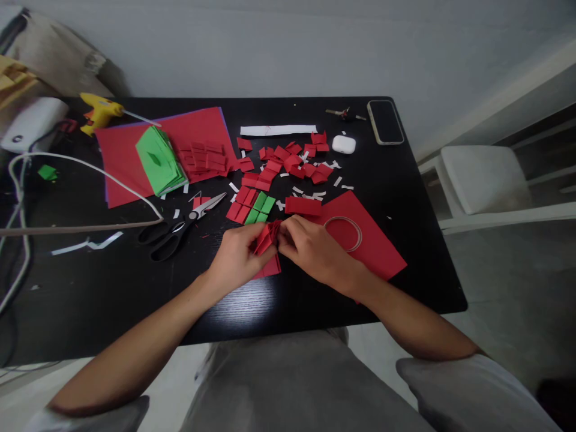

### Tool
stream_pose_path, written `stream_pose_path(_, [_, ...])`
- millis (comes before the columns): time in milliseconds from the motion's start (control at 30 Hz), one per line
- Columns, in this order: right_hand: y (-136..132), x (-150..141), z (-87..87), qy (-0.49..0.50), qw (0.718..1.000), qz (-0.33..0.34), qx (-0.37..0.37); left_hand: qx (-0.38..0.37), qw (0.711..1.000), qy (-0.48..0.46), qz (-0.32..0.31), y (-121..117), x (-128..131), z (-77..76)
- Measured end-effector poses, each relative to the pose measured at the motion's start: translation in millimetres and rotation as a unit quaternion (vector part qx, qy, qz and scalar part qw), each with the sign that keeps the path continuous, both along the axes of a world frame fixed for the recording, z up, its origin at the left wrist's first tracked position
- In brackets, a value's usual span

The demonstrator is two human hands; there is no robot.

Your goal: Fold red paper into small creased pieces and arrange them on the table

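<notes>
Between thumb and fingers, my left hand (237, 255) grips a folded red paper piece (266, 236). My right hand (306, 243) is closed at the right end of that piece, its fingertips pinched against the edge. Below it on the table lies another flat, creased red paper (269, 267). Just beyond my hands are green folded papers (260, 208), red folded papers (242, 204) and a red folded strip (303, 207). Beneath my right wrist, a red sheet (378, 240) carries a thin ring (359, 233).
Black-handled scissors (173, 237) lie left of my hands. A yellow glue gun (101, 113), green paper stack (159, 159) and large red sheet (126, 162) are farther left. A white cable (90, 162) loops across. A phone (386, 122), keys (345, 114) and white case (344, 144) sit back right.
</notes>
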State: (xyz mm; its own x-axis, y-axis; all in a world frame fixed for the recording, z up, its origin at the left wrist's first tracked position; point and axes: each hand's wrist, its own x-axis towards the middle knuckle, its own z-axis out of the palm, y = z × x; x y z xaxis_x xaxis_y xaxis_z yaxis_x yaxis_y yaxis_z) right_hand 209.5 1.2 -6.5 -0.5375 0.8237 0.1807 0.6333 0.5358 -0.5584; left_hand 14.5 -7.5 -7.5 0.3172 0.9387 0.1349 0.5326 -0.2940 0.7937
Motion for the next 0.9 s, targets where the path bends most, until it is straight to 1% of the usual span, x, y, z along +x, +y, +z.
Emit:
stream_pose_path(233, [3.0,1.2,-2.4,0.095,0.991,-0.042,-0.084,-0.007,1.000,-0.011,-0.001,0.4,-2.0,1.0])
stream_pose_path(467, [4.0,0.1,0.0,0.150,0.981,-0.055,-0.107,-0.043,0.999,-0.017,0.008,-0.2,-2.6,3.4])
stream_pose_path(633, [7.7,3.2,2.3,0.181,0.972,-0.067,-0.134,-0.090,0.994,-0.047,0.042,0.8,-4.6,0.7])
stream_pose_path(700, [8.5,4.6,3.2,0.195,0.971,-0.067,-0.125,-0.102,0.991,-0.065,0.050,1.3,-5.5,-1.5])
stream_pose_path(767, [7.9,5.0,4.0,0.198,0.974,-0.062,-0.094,-0.107,0.990,-0.077,0.052,1.5,-5.8,-3.1])
stream_pose_path(833, [6.1,4.5,4.4,0.183,0.980,-0.051,-0.053,-0.107,0.989,-0.081,0.058,1.6,-5.6,-3.5])
stream_pose_path(900, [4.0,3.8,3.8,0.164,0.985,-0.035,-0.027,-0.104,0.989,-0.081,0.063,1.7,-5.2,-2.6])
